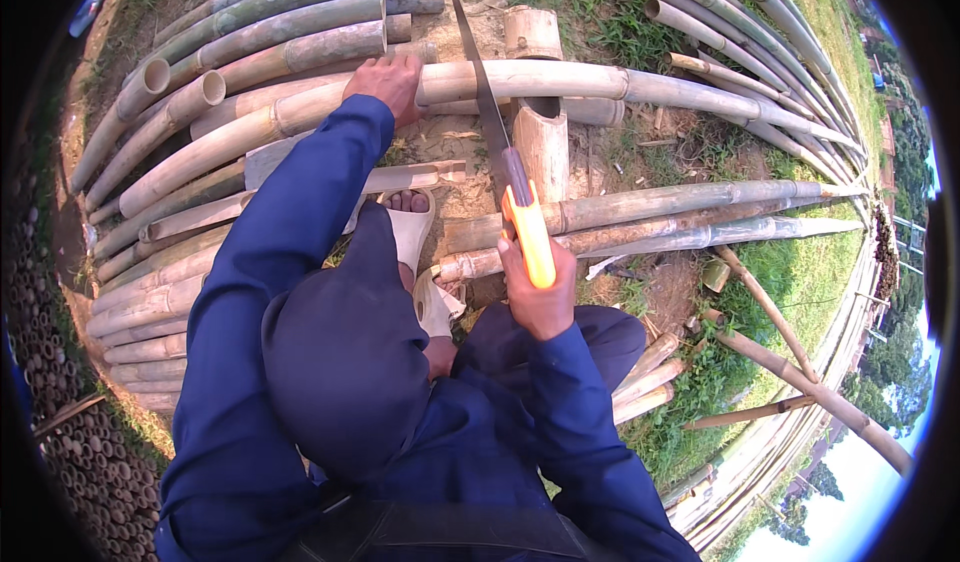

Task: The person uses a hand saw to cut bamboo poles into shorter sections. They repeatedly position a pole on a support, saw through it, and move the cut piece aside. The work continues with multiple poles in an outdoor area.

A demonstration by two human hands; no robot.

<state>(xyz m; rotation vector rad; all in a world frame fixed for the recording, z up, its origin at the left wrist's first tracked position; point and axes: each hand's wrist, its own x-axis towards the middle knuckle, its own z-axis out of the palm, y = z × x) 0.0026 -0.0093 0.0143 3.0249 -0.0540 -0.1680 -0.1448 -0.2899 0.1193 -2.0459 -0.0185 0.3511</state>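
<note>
A handsaw (516,177) with a yellow-orange handle is gripped in my right hand (540,287). Its long dark blade points away from me and crosses a pale bamboo pole (575,80); whether the teeth touch it I cannot tell. My left hand (388,87) is closed over that pole, left of the blade. Just right of the blade, the pole lies across a thick, short bamboo piece (541,152) with a hollow opening. My sandalled feet (408,204) are on the ground between the two hands.
Cut bamboo lengths (300,54) are stacked to the left, and long poles (740,52) fan out at the far right. More poles (650,207) lie just right of the saw. A propped bamboo frame (800,387) stands at the lower right. Many cut ends (95,472) show at the lower left.
</note>
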